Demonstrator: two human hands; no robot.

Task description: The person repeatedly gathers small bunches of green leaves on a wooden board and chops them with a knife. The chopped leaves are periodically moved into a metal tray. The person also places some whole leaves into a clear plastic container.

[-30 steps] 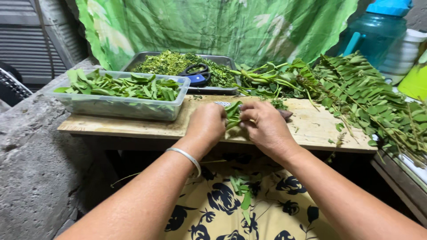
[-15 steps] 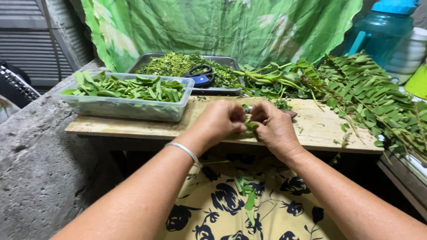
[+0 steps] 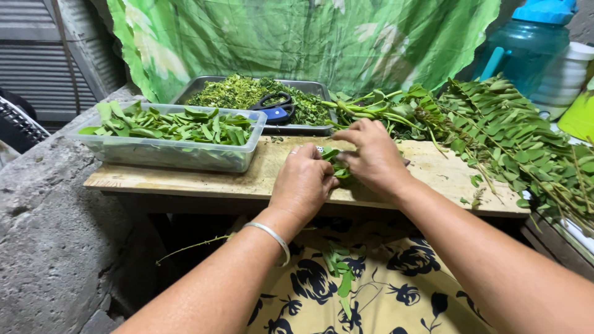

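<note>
Head view: both hands meet over the near edge of the wooden tabletop [image 3: 427, 170], pinching a small bunch of green leaves [image 3: 337, 166] between them. The left hand [image 3: 304, 180] grips from the near side, the right hand [image 3: 373, 156] curls over the top. A second ago the bunch stood upright between the fingers; now it lies lower and more folded, so the bundling appears further along. Left of the hands sits a clear tub of leaves [image 3: 167, 145]; beyond them, scissors [image 3: 275, 108] on a tray [image 3: 309, 128]; rightward, leafy stems [image 3: 507, 136].

No packages, labels, signs, screens.
</note>
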